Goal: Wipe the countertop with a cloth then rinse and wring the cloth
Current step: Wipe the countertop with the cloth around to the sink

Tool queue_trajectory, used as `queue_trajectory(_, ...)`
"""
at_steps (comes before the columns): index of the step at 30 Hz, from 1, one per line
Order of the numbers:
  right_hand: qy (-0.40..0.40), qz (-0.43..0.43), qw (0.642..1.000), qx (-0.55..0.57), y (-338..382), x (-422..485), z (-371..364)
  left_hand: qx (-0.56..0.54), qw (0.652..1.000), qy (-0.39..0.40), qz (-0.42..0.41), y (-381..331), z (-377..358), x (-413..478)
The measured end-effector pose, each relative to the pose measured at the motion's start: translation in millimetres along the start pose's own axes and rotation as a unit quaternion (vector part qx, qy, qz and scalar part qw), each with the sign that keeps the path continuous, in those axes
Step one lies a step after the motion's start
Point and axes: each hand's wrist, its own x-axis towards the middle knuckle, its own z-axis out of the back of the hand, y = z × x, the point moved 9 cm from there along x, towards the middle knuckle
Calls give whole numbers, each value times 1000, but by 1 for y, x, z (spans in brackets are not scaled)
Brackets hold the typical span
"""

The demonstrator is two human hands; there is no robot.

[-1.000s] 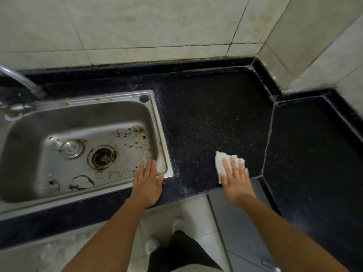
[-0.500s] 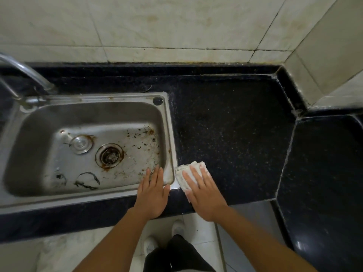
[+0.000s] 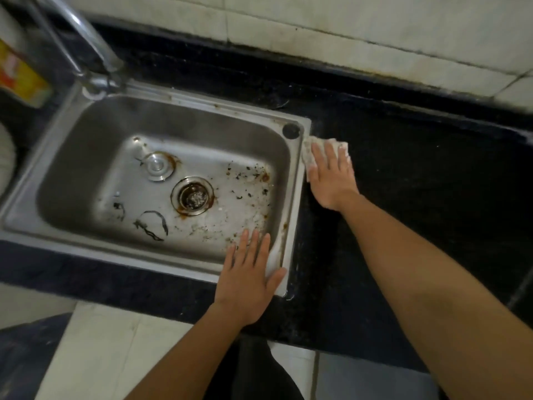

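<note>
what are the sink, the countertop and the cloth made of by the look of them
Sink: likely stainless steel, with a brushed grey sheen, bright reflections and rust-coloured stains around the drain.
Countertop: probably polished dark stone or a composite; black with fine pale specks.
Cloth: looks like soft woven or terry fabric, whitish, crumpled and nubbly under the right hand.

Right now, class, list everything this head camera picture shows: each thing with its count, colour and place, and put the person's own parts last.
Sink: one, steel, stained, set in the countertop at left.
Drain: one, rust-ringed, in the basin floor.
Plug: one, silver, beside the drain.
Tap: one, chrome, rear left of the sink.
Countertop: one, black speckled, right of and around the sink.
Wall tiles: several, off-white, behind the countertop.
Packet: one, yellow and red, far left edge.
Cloth: one, whitish, on the countertop by the sink's rear right corner.
Right hand: flat on the cloth.
Left hand: flat on the sink's front right corner.
</note>
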Motion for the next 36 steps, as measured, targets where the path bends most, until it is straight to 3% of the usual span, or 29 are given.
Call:
queue_trajectory(9,-13,-33,998,42,-5,59,30,15,1000,20,-7,1,0,9)
queue_trajectory(22,-81,44,995,34,13,-116,-38,-4,999,47,-3,2,-1,9)
queue_trajectory(29,-90,-12,977,190,22,-128,-19,-89,994,51,-25,18,20,6)
queue_trajectory(32,-133,12,963,233,66,-111,15,-95,995,18,-9,56,54,24)
queue_trajectory(36,-121,32,942,312,142,-76,25,-84,996,-19,-9,130,111,45)
